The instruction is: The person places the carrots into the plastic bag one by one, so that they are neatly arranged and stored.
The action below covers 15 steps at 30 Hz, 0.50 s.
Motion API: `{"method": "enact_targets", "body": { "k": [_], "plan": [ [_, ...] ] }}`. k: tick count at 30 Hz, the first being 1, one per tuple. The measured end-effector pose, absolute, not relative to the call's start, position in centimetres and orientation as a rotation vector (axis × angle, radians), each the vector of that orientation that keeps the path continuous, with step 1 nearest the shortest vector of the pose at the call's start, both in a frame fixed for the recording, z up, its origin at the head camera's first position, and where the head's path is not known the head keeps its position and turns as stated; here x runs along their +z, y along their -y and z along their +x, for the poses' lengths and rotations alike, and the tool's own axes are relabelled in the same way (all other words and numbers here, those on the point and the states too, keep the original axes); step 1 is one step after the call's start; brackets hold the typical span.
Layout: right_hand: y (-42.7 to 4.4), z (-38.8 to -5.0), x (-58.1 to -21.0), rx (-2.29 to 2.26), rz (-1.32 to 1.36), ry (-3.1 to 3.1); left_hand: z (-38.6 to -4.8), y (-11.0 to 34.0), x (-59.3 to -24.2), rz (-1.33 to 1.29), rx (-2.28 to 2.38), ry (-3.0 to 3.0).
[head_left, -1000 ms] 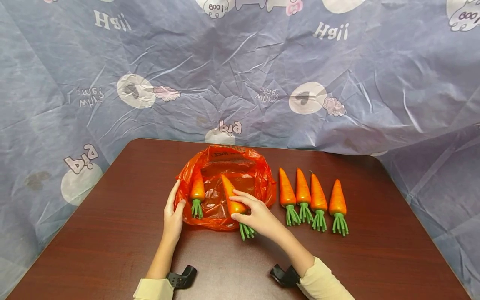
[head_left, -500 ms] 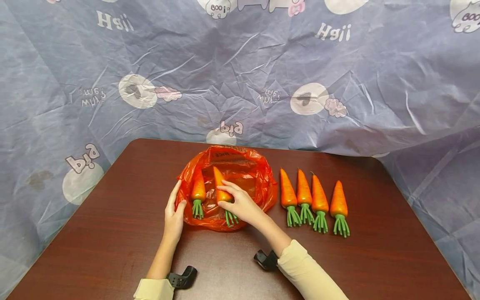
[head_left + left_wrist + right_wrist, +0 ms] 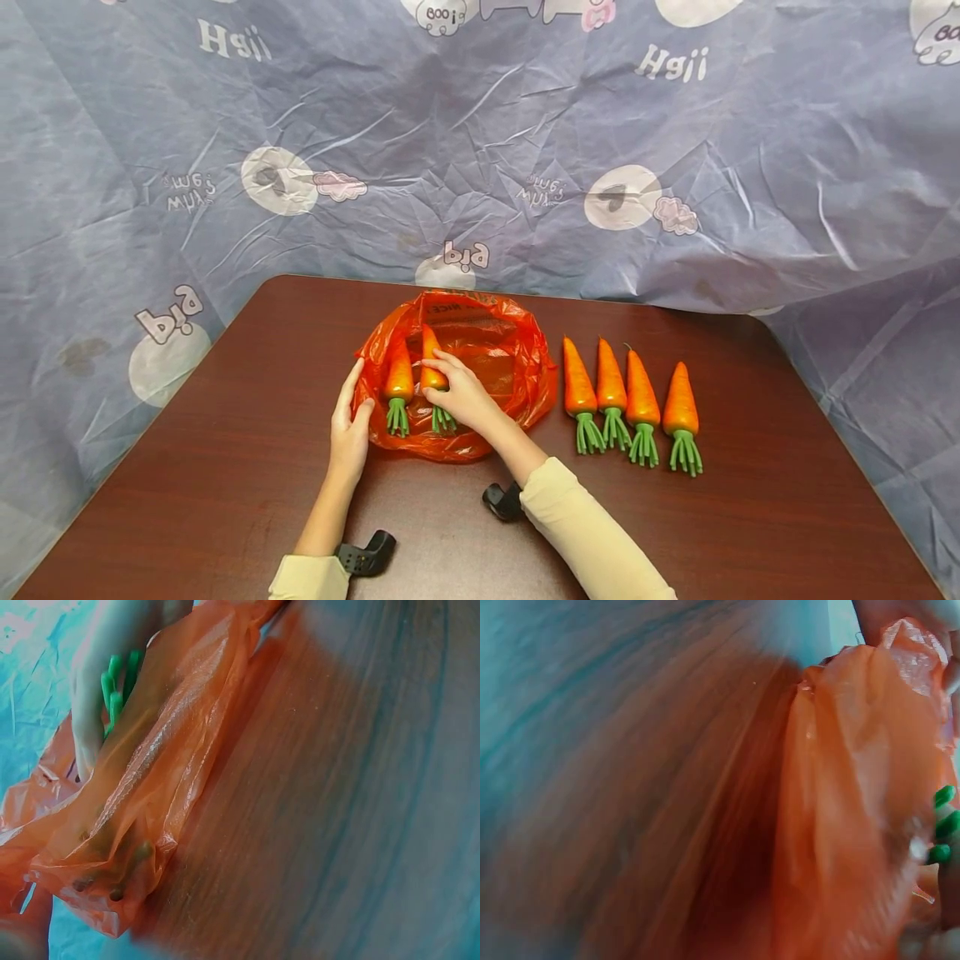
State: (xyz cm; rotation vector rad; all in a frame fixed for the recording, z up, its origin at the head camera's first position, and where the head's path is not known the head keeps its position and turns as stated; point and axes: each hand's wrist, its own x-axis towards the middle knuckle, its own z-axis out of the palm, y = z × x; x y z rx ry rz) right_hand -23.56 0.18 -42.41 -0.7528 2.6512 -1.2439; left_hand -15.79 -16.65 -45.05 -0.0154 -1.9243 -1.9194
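Observation:
A red plastic bag point(image 3: 536, 367) lies with its mouth spread wide in the head view. Its left rim is held by my left hand point(image 3: 348, 425), thumb on the near side and fingers along the outside. My right hand point(image 3: 465, 392) reaches into the bag, gripping an orange carrot point(image 3: 431, 346) by its thick end, green stalks toward me. Just left of that carrot, another carrot point(image 3: 400, 371) rests inside the bag, pointing the same way. In the left wrist view, green stalks point(image 3: 114, 694) show beside the right hand, above the bag's translucent side point(image 3: 165, 742).
Several carrots stand in a row right of the bag on the brown table point(image 3: 225, 467), the nearest carrot point(image 3: 579, 383) close to its rim and the last carrot point(image 3: 681, 404) set a little apart. A patterned grey-blue cloth point(image 3: 480, 125) hangs behind the table.
My right hand has carried its carrot leftward and farther into the bag, alongside the carrot lying there. My left hand has stayed at the bag's left rim.

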Motion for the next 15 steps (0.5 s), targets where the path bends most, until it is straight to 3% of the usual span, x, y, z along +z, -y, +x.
{"method": "enact_targets", "body": {
  "k": [15],
  "plan": [
    [1.6,-23.9,-43.8,-1.302,-0.703,-2.664,-15.7,16.7,-44.8,0.005,-1.905,1.956]
  ]
}}
